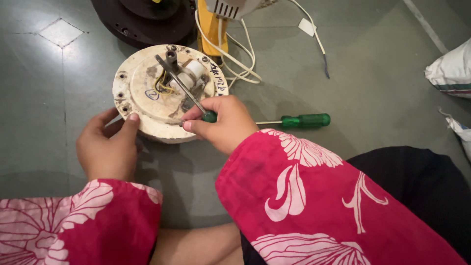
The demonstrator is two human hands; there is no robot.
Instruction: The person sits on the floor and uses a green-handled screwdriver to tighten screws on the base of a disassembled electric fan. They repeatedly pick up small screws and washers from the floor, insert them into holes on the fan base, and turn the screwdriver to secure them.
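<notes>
A round cream motor housing [142,105] lies on the grey floor, with yellow wires and a white part in its middle. My left hand [109,147] grips its near left rim, thumb on top. My right hand [223,122] holds a green-handled screwdriver [182,87] whose metal shaft points up and left into the housing's middle. Most of the handle is hidden in my fist.
A second green-handled screwdriver [299,120] lies on the floor right of my hand. White cables [235,64] run behind the housing by a yellow part [212,29]. A dark round base [142,22] sits at the top. White sacks [454,71] lie at the right edge.
</notes>
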